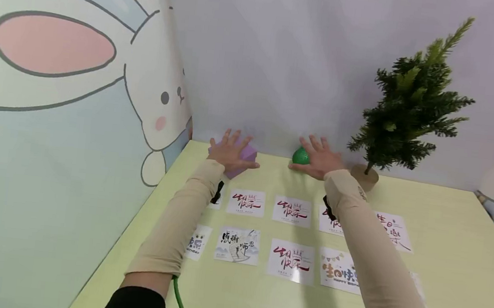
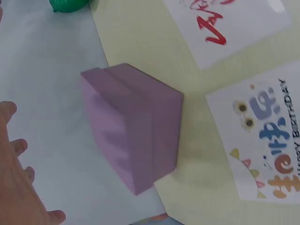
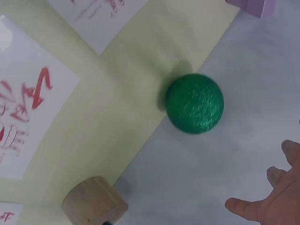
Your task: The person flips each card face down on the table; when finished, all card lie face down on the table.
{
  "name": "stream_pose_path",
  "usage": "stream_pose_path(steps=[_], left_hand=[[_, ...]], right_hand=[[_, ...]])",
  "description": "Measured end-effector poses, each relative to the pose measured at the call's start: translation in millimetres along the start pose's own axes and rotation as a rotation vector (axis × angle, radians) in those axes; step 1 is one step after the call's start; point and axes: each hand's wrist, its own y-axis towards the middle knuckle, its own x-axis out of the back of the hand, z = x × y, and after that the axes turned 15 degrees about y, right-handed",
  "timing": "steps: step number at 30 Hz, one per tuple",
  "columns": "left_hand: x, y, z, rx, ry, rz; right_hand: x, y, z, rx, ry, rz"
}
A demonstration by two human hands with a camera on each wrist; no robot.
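At the back left of the table, a purple lidded box (image 2: 136,122) stands near the wall. My left hand (image 1: 231,152) is spread above it with fingers apart and nothing in its grasp; in the left wrist view, some fingers show at the left edge, apart from the box. A round green ball with a glittery surface (image 3: 194,103) sits by the wall to the right of the box. Over it my right hand (image 1: 319,159) is likewise spread, holding nothing. The right wrist view shows part of that hand at the lower right, away from the ball.
A small artificial fir tree (image 1: 408,100) on a round wooden base (image 1: 364,177) stands at the back right. Two rows of printed cards (image 1: 237,245) lie on the pale yellow table (image 1: 451,276). A rabbit-painted wall (image 1: 90,182) borders the left side. A green cable (image 1: 180,301) hangs by the left forearm.
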Motion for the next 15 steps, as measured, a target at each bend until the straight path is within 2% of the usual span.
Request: stream_pose_path(steps=[3, 8, 12, 15], left_hand=[[-8.2, -11.4, 23.2, 0.003, -0.029, -0.018], [-44.0, -38.7, 76.1, -0.033, -0.06, -0.02], [-74.9, -65.2, 109.2, -0.027, -0.081, 0.055], [-93.1, -78.0, 118.3, -0.003, -0.114, 0.14]], right_hand=[[-16.1, 12.7, 21.8, 0.068, -0.041, 0.029], [-59.8, 34.2, 70.2, 0.242, -0.002, 0.12], [-105.3, 49.4, 112.5, 0.331, 0.047, 0.233], [-139.9, 56.7, 135.7, 0.335, -0.012, 0.283]])
